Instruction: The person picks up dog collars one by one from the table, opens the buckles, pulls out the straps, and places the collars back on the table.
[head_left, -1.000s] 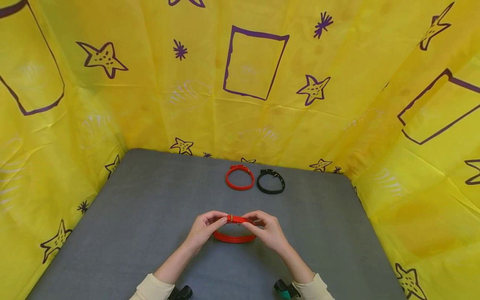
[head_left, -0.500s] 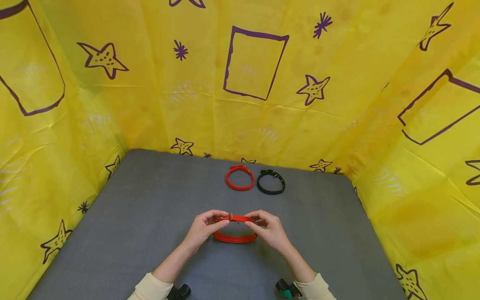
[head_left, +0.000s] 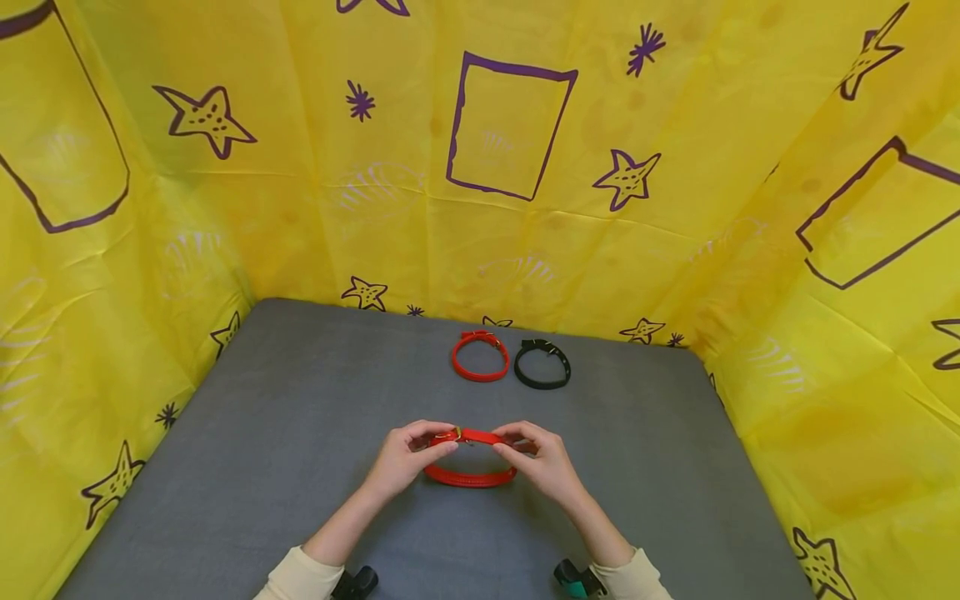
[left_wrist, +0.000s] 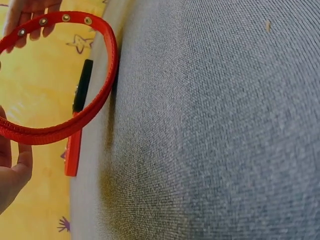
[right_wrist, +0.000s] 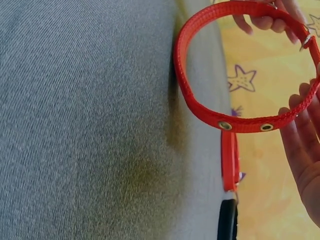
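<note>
A red buckle collar (head_left: 471, 479) forms a ring between my two hands, its buckle side turned toward the back of the table. My left hand (head_left: 402, 454) pinches it close beside the brass-coloured buckle. On the other side my right hand (head_left: 542, 460) pinches the strap between thumb and fingers. Metal eyelets line the red collar (left_wrist: 112, 65) in the left wrist view. In the right wrist view a small metal ring hangs near the buckle of the red collar (right_wrist: 182, 55), and the fingers of my right hand (right_wrist: 305, 145) lie along the band.
A second red collar (head_left: 480, 377) lies buckled near the back of the grey table (head_left: 315, 375). Just right of it is a black collar (head_left: 542, 384). Yellow patterned cloth (head_left: 375, 217) walls the table at the back and both sides.
My right hand has shifted slightly right along the strap, and a longer stretch of red strap shows between the hands. The buckle has moved a little left. Both collars at the back stay put.
</note>
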